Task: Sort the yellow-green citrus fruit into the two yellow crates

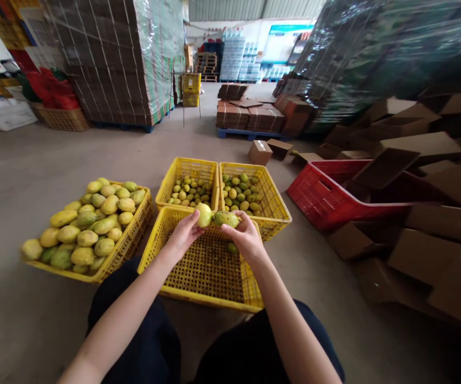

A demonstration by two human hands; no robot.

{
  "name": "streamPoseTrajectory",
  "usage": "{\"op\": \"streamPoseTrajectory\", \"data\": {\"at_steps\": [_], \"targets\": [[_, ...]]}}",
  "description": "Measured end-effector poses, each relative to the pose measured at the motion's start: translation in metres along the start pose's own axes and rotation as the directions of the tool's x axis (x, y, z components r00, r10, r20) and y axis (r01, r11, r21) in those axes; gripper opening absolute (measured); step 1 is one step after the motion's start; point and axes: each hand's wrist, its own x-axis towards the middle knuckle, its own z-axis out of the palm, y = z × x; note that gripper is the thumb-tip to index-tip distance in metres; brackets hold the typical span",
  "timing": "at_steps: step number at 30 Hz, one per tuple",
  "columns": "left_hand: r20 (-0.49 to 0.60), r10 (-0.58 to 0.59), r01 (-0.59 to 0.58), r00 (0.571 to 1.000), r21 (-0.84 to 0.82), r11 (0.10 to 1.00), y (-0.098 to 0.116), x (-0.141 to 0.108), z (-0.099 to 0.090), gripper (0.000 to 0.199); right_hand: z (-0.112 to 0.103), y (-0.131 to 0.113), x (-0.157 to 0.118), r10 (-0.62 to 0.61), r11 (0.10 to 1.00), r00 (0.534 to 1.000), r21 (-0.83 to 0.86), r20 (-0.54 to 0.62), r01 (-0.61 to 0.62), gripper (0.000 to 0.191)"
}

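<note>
My left hand (186,230) is closed on a pale yellow-green fruit (204,215). Beside it, my right hand (245,234) grips a greener fruit with dark spots (225,218). Both fruits are held close together over the near yellow crate (198,300), which has a green fruit (232,248) inside at its right. Behind it stand two more yellow crates, the left one (159,193) and the right one (276,205), each with several small green and yellow fruits. A heaped crate (138,234) of larger yellow fruits (88,238) sits to the left.
At the right, a red crate (314,200) stands among piled open cardboard boxes (426,261). Flattened cardboard (250,118) lies on a blue pallet (234,133) farther back. Tall wrapped stacks rise at both sides. My knees are below the near crate.
</note>
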Motion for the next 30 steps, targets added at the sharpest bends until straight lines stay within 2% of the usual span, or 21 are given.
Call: {"op": "streamPoseTrajectory", "data": {"at_steps": [5, 11, 22, 24, 26, 30], "targets": [[-0.019, -0.034, 0.035, 0.999, 0.037, 0.999, 0.001, 0.000, 0.001, 0.036, 0.001, 0.001, -0.001, 0.032, 0.998, 0.999, -0.049, 0.015, -0.031, 0.057], [-0.041, -0.012, 0.017, 0.999, 0.124, 0.992, -0.003, 0.005, -0.003, 0.042, 0.003, 0.001, -0.002, 0.046, 0.998, 0.999, -0.044, -0.003, -0.046, 0.058], [0.044, 0.016, -0.027, 0.999, 0.266, 0.964, -0.010, 0.004, -0.006, 0.057, 0.006, -0.002, -0.001, 0.086, 0.996, 0.996, 0.017, -0.030, -0.085, 0.055], [0.085, -0.018, -0.007, 0.996, 0.285, 0.959, -0.012, 0.004, -0.008, 0.065, 0.007, -0.003, -0.001, 0.104, 0.995, 0.994, 0.004, -0.041, -0.104, 0.055], [0.115, -0.106, 0.066, 0.988, 0.307, 0.949, -0.013, 0.003, -0.009, 0.073, 0.009, -0.004, -0.002, 0.135, 0.991, 0.990, -0.014, -0.048, -0.136, 0.057], [0.075, -0.288, 0.244, 0.955, 0.355, 0.903, -0.015, 0.005, -0.010, 0.081, 0.014, -0.007, -0.004, 0.247, 0.967, 0.968, -0.052, -0.049, -0.250, 0.054]]}}
